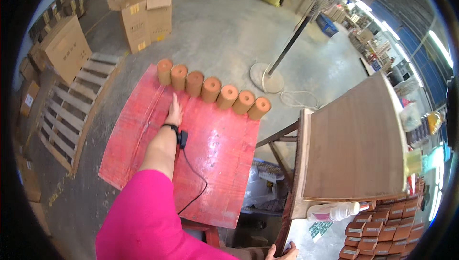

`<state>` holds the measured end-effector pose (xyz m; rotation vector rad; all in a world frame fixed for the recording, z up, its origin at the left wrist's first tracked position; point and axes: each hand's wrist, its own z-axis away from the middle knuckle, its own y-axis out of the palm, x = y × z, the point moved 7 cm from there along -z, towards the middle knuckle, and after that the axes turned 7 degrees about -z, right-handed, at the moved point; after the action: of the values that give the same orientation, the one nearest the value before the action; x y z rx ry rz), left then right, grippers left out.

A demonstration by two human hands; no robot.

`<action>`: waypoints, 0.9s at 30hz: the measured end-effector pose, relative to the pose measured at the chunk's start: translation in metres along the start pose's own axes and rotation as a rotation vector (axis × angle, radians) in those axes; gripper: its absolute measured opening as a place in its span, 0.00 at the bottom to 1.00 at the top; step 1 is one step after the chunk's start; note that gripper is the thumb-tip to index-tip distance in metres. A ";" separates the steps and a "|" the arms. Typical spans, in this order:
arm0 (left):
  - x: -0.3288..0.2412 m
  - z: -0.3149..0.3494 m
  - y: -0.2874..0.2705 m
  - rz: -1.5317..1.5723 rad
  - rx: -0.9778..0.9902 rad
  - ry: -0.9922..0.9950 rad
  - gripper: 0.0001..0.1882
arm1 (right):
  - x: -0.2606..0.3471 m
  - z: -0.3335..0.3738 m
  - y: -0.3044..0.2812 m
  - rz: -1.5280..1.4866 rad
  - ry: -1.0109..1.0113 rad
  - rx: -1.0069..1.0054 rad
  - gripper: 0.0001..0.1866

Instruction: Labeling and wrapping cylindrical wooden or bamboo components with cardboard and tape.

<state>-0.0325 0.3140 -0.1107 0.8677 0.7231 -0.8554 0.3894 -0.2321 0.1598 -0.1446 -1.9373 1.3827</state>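
Observation:
A row of several brown, clay-coloured cylinders (211, 89), each with a small hole in its top, stands upright along the far edge of a red board-like tabletop (215, 164). My left hand (175, 111) reaches over this surface with its fingers stretched out, just short of the cylinders at the left part of the row. Whether the fingertips touch one, I cannot tell. On that wrist sits a black band with a small device (182, 139) and a cable. At the lower edge my right hand (285, 253), partly cut off, has bent fingers around a small bluish thing beside the workbench's edge.
To the right, a brown board (356, 145) lies on a workbench. Near it are a white bottle (333, 211) and stacked reddish-brown pieces (382, 229). A fan stand (267, 77) with a loose cord is beyond. Wooden pallets (71, 112) and cardboard boxes (135, 23) stand left.

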 end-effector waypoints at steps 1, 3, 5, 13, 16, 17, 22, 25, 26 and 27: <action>0.007 -0.017 -0.028 -0.097 -0.001 -0.002 0.59 | -0.017 0.001 0.009 -0.100 0.009 0.021 0.39; 0.051 0.040 0.033 -0.128 0.163 -0.138 0.57 | -0.027 0.004 0.011 -0.149 0.117 0.012 0.39; 0.090 0.067 -0.003 -0.294 0.156 -0.079 0.40 | -0.030 0.003 0.018 -0.261 0.076 0.045 0.39; -0.060 0.459 0.182 -0.403 0.764 0.624 0.09 | -0.013 -0.002 0.002 -0.100 -0.056 0.018 0.33; -0.234 0.579 0.180 0.016 0.814 1.166 0.12 | 0.006 -0.002 -0.019 -0.058 -0.170 -0.049 0.28; -0.276 0.616 0.172 0.144 0.786 1.531 0.13 | -0.007 0.001 -0.019 -0.175 -0.078 -0.010 0.26; -0.353 0.740 0.115 0.433 0.705 1.778 0.04 | -0.024 0.037 -0.058 -0.461 -0.040 -0.058 0.26; -0.357 0.762 0.075 0.400 0.809 1.777 0.05 | -0.079 0.064 -0.080 -0.574 0.118 -0.127 0.26; -0.352 0.769 0.041 0.391 0.848 1.773 0.05 | -0.089 0.079 -0.094 -0.557 0.111 -0.149 0.26; -0.350 0.744 0.048 0.445 0.966 1.696 0.05 | -0.099 0.109 -0.113 -0.508 0.177 -0.241 0.25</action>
<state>-0.0137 -0.1965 0.5356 2.5826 1.4518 0.2370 0.4283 -0.4112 0.1917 0.1049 -1.8199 0.7786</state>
